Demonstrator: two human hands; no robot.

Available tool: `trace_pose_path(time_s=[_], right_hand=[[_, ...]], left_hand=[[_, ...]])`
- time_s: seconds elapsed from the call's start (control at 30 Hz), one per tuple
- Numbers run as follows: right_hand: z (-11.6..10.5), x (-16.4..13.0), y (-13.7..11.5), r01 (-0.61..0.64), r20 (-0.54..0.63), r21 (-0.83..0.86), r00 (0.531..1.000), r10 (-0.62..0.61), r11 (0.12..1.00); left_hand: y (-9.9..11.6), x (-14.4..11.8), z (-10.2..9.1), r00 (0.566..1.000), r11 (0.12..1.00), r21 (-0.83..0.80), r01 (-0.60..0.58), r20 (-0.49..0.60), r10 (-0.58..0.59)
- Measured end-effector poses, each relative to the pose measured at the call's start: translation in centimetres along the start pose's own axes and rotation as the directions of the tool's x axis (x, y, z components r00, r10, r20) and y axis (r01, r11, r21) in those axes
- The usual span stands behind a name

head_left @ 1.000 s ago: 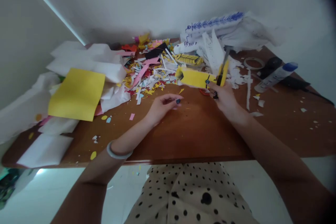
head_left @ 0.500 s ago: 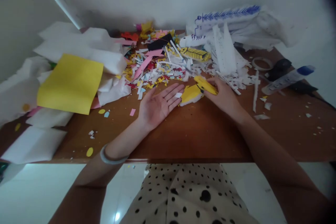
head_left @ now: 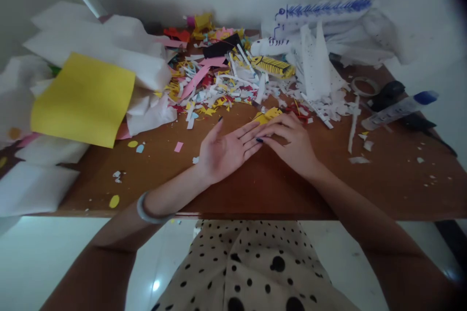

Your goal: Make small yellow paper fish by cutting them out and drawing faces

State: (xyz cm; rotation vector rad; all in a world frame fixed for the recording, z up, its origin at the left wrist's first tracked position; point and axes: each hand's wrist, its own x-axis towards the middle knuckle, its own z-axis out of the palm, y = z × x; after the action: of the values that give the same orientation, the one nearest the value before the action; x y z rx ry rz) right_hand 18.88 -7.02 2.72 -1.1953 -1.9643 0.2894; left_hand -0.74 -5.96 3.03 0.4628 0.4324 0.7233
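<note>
A: What does the left hand (head_left: 222,150) do?

B: It lies palm up on the brown worktop (head_left: 277,189), fingers spread and released, holding nothing. The right hand (head_left: 292,143) lies palm down just right of it, and their fingertips meet in the middle.

A: And the yellow paper piece (head_left: 268,115)?

B: It sits at the far edge of the right hand. The fingers cover most of it, so only a corner shows. I cannot tell whether they pinch it or merely press on it.

A: What lies beyond?

B: A heap of paper scraps (head_left: 222,90) in white, pink, yellow and red, too jumbled to sort out. Something red (head_left: 299,108) peeks out just beyond the right hand; what it is I cannot make out.

A: Any writing?

B: Blue pen marks run along a white paper roll (head_left: 323,9) at the far right, more pattern than letters, nothing readable. The glue tube (head_left: 399,109) with its blue cap shows no legible label.

A: And on the left?

B: A yellow sheet (head_left: 83,99) rests on white paper (head_left: 120,53), whose stacks are cut off by the left edge.
</note>
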Motion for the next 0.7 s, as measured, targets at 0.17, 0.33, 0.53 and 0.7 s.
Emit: trace_pose_path(time_s=[0.17,0.33,0.53,0.7], right_hand=[[-0.1,-0.3,-0.3,-0.071,0.021,0.169,0.997,0.068,0.983],[0.1,-0.6,-1.0,-0.200,0.067,0.286,0.980,0.189,0.937],[-0.1,-0.5,-1.5,-0.199,0.033,0.258,0.980,0.197,0.945],[0.0,-0.5,-1.1,-0.182,-0.006,0.236,0.982,0.189,0.954]], left_hand=[[-0.5,-0.2,0.2,0.999,1.000,0.020,-0.020,0.039,0.019],[-1.0,-0.3,0.3,0.993,0.992,0.086,-0.095,0.084,0.088],[-1.5,-0.3,0.2,0.977,0.970,0.162,-0.181,0.146,0.158],[-1.6,-0.3,0.3,0.970,0.968,0.158,-0.194,0.179,0.164]])
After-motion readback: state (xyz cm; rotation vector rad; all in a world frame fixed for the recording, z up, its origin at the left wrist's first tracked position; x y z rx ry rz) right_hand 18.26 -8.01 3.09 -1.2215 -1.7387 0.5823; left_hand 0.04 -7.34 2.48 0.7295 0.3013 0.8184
